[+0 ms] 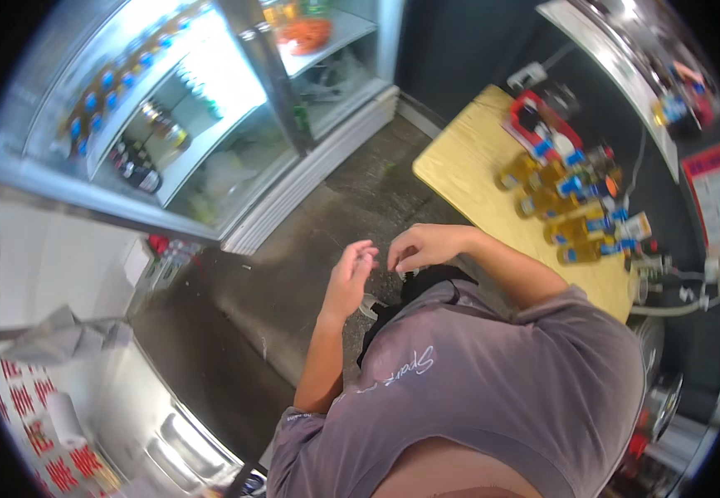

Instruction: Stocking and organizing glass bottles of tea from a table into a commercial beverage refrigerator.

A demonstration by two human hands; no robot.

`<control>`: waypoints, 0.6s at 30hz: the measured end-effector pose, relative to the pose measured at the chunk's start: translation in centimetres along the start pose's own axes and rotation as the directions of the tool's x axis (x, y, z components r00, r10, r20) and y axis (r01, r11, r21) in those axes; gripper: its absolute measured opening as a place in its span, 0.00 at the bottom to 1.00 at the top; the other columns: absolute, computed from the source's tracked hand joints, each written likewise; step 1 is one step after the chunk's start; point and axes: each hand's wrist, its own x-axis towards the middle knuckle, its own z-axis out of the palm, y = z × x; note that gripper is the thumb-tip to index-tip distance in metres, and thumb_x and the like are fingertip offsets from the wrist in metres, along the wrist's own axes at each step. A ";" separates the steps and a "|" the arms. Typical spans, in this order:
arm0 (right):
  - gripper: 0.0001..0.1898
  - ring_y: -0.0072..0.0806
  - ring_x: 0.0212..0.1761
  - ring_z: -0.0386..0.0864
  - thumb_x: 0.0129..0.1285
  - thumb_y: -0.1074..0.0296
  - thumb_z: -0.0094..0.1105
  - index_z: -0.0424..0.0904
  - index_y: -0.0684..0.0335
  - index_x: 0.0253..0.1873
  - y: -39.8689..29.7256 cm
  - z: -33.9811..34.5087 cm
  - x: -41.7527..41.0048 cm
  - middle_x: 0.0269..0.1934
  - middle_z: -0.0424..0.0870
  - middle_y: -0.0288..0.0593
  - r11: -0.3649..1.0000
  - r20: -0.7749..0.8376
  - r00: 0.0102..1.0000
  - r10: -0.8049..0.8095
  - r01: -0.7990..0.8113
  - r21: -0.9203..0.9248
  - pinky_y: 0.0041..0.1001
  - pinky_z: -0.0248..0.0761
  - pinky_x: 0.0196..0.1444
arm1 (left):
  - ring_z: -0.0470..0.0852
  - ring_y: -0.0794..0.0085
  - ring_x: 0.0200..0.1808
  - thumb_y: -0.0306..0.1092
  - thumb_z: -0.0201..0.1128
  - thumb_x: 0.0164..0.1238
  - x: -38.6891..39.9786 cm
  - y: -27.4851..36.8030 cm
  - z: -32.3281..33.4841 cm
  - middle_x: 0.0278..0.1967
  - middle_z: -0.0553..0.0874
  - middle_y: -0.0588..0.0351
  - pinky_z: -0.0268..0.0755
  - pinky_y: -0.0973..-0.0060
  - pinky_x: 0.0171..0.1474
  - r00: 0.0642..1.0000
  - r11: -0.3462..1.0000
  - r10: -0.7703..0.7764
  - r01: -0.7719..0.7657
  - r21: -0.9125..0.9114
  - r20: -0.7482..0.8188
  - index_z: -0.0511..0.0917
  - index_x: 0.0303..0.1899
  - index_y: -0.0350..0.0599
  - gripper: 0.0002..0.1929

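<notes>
Both of my hands hang in the air in front of my grey shirt, close to each other but apart. My left hand (353,277) has its fingers loosely bent, with nothing seen in it. Palm turned down, my right hand (419,247) has curled fingers, and whatever might lie beneath them is hidden. To the right of my right hand stands a yellow wooden table (459,162). Several bottles of yellow liquid with blue caps (571,224) crowd its far side, beside a red tray (531,118) of small items.
A glass-door refrigerator (300,159) with bottles on its shelves stands ahead on the left. Dark floor (310,230) lies below my hands. A stainless steel counter (142,398) is at the lower left, with a white roll (66,418) near it. A power strip (526,76) hangs behind the table.
</notes>
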 end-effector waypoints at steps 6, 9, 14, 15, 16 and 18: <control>0.17 0.34 0.48 0.85 0.69 0.61 0.63 0.82 0.66 0.56 0.5 3.6 -2.4 0.44 0.88 0.46 0.984 0.075 0.983 -0.167 0.171 -0.046 0.33 0.77 0.52 | 0.79 0.66 0.60 0.43 0.45 0.84 -0.3 2.1 4.6 0.64 0.78 0.45 0.70 0.70 0.62 0.993 0.998 0.033 -0.028 -0.050 0.117 0.66 0.71 0.36 0.25; 0.17 0.36 0.47 0.85 0.70 0.60 0.63 0.81 0.67 0.56 1.6 3.0 -3.9 0.44 0.88 0.48 0.972 0.072 0.976 -0.204 0.211 -0.107 0.34 0.76 0.51 | 0.76 0.63 0.64 0.44 0.44 0.84 -0.5 1.5 7.3 0.66 0.77 0.44 0.65 0.69 0.68 0.973 0.996 0.084 -0.090 0.018 0.216 0.65 0.72 0.35 0.26; 0.15 0.36 0.45 0.85 0.70 0.62 0.62 0.81 0.69 0.52 2.9 0.9 -12.4 0.42 0.87 0.48 0.976 -0.014 0.988 -0.151 0.147 -0.160 0.33 0.76 0.49 | 0.77 0.62 0.64 0.41 0.49 0.83 0.1 2.7 13.9 0.63 0.79 0.44 0.65 0.69 0.68 0.968 0.983 0.123 -0.148 0.106 0.217 0.66 0.71 0.34 0.25; 0.14 0.35 0.43 0.85 0.69 0.64 0.62 0.82 0.68 0.51 3.3 0.2 -14.8 0.41 0.87 0.48 0.981 -0.107 0.979 -0.173 0.162 -0.107 0.33 0.77 0.48 | 0.77 0.62 0.64 0.41 0.49 0.83 0.3 2.8 15.3 0.63 0.79 0.44 0.65 0.69 0.68 0.965 0.982 0.115 -0.147 0.121 0.236 0.66 0.71 0.34 0.25; 0.12 0.34 0.42 0.85 0.69 0.65 0.62 0.83 0.68 0.49 4.1 -0.3 -17.0 0.41 0.87 0.47 0.982 -0.201 0.961 -0.189 0.182 -0.053 0.33 0.77 0.47 | 0.80 0.62 0.62 0.39 0.52 0.81 0.5 2.8 16.6 0.60 0.81 0.44 0.68 0.69 0.65 0.959 0.992 0.025 -0.059 0.113 0.282 0.68 0.69 0.34 0.23; 0.10 0.33 0.41 0.85 0.68 0.67 0.62 0.83 0.67 0.47 6.9 -0.6 -21.5 0.40 0.87 0.46 0.983 -0.483 0.856 -0.183 0.175 -0.062 0.32 0.77 0.45 | 0.82 0.63 0.59 0.36 0.55 0.79 1.1 2.7 19.0 0.58 0.83 0.45 0.72 0.70 0.62 0.936 0.991 -0.077 0.035 0.129 0.343 0.71 0.67 0.34 0.22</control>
